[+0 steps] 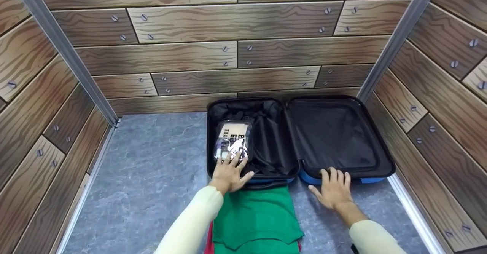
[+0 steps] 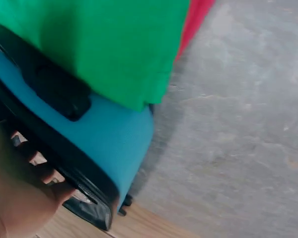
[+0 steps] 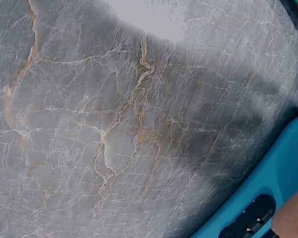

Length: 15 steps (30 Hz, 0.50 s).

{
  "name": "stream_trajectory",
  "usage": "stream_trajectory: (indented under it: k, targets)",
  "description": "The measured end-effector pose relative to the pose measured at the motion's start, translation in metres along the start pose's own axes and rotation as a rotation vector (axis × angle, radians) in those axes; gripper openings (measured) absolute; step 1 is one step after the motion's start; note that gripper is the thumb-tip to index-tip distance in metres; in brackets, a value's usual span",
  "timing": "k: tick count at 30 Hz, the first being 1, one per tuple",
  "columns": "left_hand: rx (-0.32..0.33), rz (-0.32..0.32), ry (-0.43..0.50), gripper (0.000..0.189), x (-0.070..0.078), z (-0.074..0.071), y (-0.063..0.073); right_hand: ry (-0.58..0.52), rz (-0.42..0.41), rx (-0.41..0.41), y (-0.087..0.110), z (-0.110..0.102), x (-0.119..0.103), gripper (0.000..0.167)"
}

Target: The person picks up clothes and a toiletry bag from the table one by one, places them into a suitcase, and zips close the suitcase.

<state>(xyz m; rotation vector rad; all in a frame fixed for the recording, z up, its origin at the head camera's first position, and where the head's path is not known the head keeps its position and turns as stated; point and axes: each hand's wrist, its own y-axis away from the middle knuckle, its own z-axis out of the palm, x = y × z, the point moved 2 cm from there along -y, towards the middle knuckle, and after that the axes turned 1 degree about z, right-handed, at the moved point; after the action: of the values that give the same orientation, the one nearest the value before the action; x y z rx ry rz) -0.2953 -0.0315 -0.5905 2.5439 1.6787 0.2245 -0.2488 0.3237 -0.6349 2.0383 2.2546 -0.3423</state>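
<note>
A blue suitcase (image 1: 268, 147) with black lining lies open on the floor. A clear-fronted pouch (image 1: 233, 132) with dark lettering and a pale panel sits inside its left half. On the pouch's near end rests my left hand (image 1: 230, 174), fingers spread and fairly straight. My right hand (image 1: 334, 189) touches the near rim of the right half (image 1: 338, 132), its fingertips over the edge. A folded green garment (image 1: 257, 216) lies in front of the left half, partly beside a black handle (image 1: 264, 185). In the left wrist view, the left fingers (image 2: 47, 173) are partly behind the suitcase rim.
Red fabric (image 1: 209, 240) shows under the green garment. Wood-patterned walls (image 1: 228, 52) enclose the grey marbled floor (image 1: 152, 178) at the back and both sides. The suitcase stands close to the back wall, its right half near the right wall.
</note>
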Motion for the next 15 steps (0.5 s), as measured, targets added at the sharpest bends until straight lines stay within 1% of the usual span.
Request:
stream_trajectory:
  k: [4, 10, 12, 15]
  targets:
    - [-0.006, -0.075, 0.054, 0.077, 0.003, -0.002, -0.009, 0.004, 0.000, -0.014, 0.000, 0.000, 0.001, 0.068]
    - [-0.005, -0.212, 0.163, 0.079, -0.001, 0.000, -0.024, 0.012, -0.001, 0.002, -0.001, 0.001, 0.004, 0.066]
    - [-0.010, -0.250, 0.179, 0.079, -0.001, 0.000, -0.026, 0.010, -0.007, 0.003, -0.001, 0.002, 0.005, 0.067]
    - [-0.018, -0.281, 0.188, 0.080, 0.003, -0.003, -0.027, 0.012, -0.017, 0.009, -0.002, 0.002, 0.007, 0.068]
